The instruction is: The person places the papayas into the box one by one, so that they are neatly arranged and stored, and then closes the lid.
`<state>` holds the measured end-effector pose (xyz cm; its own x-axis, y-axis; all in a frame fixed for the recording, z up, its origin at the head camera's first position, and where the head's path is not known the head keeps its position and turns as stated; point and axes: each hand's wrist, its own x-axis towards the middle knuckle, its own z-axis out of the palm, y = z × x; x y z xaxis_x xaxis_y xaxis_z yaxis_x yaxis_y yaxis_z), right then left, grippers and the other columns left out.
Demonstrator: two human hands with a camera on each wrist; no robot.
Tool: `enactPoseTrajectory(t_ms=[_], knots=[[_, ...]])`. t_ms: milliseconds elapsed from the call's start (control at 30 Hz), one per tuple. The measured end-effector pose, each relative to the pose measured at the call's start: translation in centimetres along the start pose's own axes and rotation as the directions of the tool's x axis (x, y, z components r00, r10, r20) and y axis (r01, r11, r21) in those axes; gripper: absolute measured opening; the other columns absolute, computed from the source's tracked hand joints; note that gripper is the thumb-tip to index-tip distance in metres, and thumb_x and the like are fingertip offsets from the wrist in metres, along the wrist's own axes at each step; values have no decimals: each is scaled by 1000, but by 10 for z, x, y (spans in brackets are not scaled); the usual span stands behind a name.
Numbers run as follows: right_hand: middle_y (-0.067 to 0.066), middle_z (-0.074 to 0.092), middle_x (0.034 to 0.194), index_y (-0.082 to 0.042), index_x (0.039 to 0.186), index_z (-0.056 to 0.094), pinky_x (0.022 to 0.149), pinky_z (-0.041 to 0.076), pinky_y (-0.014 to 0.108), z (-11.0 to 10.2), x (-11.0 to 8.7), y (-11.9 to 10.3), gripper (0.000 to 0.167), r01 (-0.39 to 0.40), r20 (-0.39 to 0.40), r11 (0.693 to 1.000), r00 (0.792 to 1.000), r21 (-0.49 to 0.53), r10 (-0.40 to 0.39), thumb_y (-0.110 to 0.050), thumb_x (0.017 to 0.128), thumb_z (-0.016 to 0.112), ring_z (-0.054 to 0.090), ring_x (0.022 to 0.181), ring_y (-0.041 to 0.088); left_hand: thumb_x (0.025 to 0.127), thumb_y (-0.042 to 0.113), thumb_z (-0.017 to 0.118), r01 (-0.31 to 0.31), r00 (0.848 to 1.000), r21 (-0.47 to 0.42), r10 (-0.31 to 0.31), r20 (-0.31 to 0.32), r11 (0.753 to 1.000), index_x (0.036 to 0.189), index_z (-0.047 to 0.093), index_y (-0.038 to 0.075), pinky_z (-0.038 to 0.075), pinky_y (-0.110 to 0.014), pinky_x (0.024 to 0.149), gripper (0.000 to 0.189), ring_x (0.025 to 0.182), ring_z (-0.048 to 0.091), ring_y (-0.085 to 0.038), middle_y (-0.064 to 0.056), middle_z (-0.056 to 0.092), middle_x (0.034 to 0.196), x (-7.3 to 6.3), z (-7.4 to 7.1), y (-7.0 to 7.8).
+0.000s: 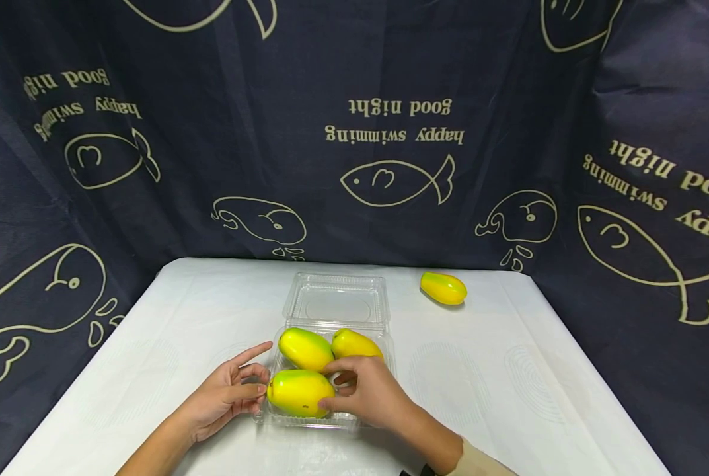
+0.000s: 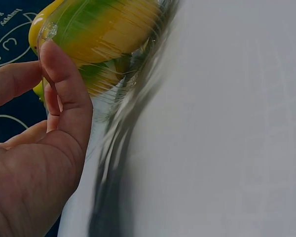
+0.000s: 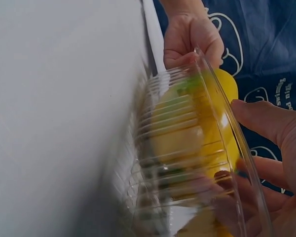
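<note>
Dark blue curtain with fish prints, whale prints; white tabletop.

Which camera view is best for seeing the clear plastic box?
The head view: it shows the box from above, open, with its lid and the fruits inside. The left wrist view shows only part of its ribbed side and rim; the right wrist view shows these close, partly blurred.

R grip at yel. fruit in box, L grip opp.
</note>
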<state>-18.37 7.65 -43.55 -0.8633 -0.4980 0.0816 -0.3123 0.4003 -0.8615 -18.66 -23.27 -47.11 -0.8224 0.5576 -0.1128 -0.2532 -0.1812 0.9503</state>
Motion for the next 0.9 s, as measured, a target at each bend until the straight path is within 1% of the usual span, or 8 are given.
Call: enactPoseTrajectory(t_ms=[100,267,433,567,633,800,900], knots=[[11,74,117,-3,121,72,77,60,17,-2,-1,1,51,15,-5,1000,1000,12,-15,-23,78,91,74,97,22,99,-2,60,0,1000,-1,0,0,1000,165,1,7,60,-22,69,89,76,64,-9,4,58,105,0,0,0],[14,73,118,-3,123,72,79,61,20,-5,-3,4,51,38,-8,999,999,34,-37,-24,80,90,74,101,26,99,-3,60,-3,1000,-3,3,0,1000,165,1,8,60,-22,69,89,76,64,-10,4,58,105,0,0,0],[16,73,119,-3,124,72,83,63,27,-9,-6,6,51,46,-18,996,999,73,-45,-24,81,88,73,104,30,99,-3,60,-4,1000,-1,4,1,1000,165,2,8,60,-22,69,88,76,64,-10,3,58,105,0,0,0],[20,72,118,0,124,71,85,63,29,-14,-7,10,50,73,-32,992,997,105,-70,-22,82,88,73,103,35,99,-3,60,-3,1000,1,3,-2,1000,165,2,8,60,-22,69,88,76,64,-10,3,58,105,0,0,0],[20,72,118,0,123,72,85,63,28,-17,-8,11,48,90,-45,990,995,112,-85,-22,82,87,73,102,37,99,-3,60,-4,1000,2,4,-3,1000,165,3,8,60,-22,69,88,76,64,-10,4,58,105,0,0,-1],[17,74,118,-4,119,74,84,63,29,-27,-8,15,43,131,-85,987,989,95,-123,-23,83,87,74,100,37,99,-3,60,-8,1000,4,8,-1,1000,165,3,8,60,-22,69,87,76,64,-9,4,59,105,0,0,0],[15,75,117,-2,118,74,85,63,32,-33,-8,18,44,173,-108,982,981,81,-164,-23,83,87,75,101,33,99,-3,60,-10,1000,4,10,1,1000,165,3,8,60,-22,69,87,76,64,-9,4,59,105,0,0,0]])
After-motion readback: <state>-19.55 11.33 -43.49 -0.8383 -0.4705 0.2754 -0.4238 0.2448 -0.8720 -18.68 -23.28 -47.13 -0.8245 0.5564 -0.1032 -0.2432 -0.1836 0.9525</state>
